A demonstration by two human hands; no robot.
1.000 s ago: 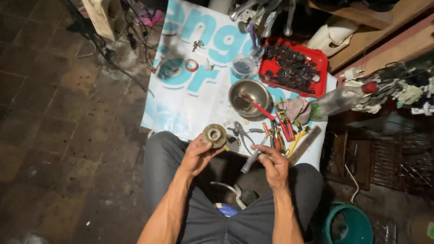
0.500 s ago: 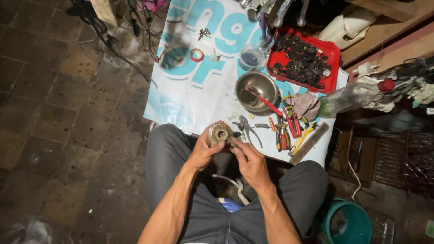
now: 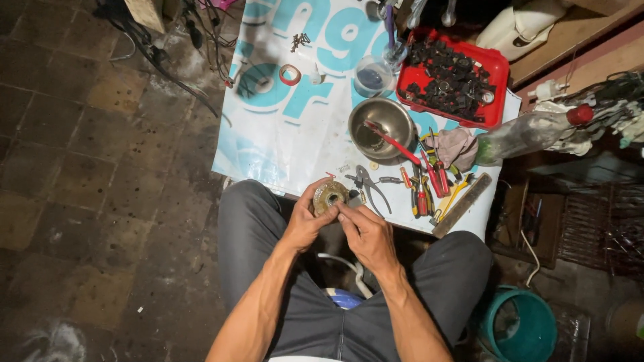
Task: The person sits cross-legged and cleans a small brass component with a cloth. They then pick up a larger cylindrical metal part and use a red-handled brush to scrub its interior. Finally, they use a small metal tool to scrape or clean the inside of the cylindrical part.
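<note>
Head view: both hands meet at knee level, just above the seated person's lap. Left hand [image 3: 305, 224] is wrapped around a round, brass-coloured metal part [image 3: 329, 196], gripping its rim from the left. Right hand [image 3: 365, 234] is brought in beside it, fingertips [image 3: 342, 209] pressed to the face of the part near its centre hole (whether they pinch anything small cannot be told). The part sits at the near edge of a white and blue printed sheet [image 3: 288, 134] spread on the tiled floor. Just beyond it lie pliers [image 3: 367, 182]; further right, red-handled screwdrivers [image 3: 426, 188]. A steel bowl [image 3: 380, 121] stands behind them, beside a red tray [image 3: 463, 74] of dark parts. A teal bucket [image 3: 520, 325] stands by the right knee.
</note>
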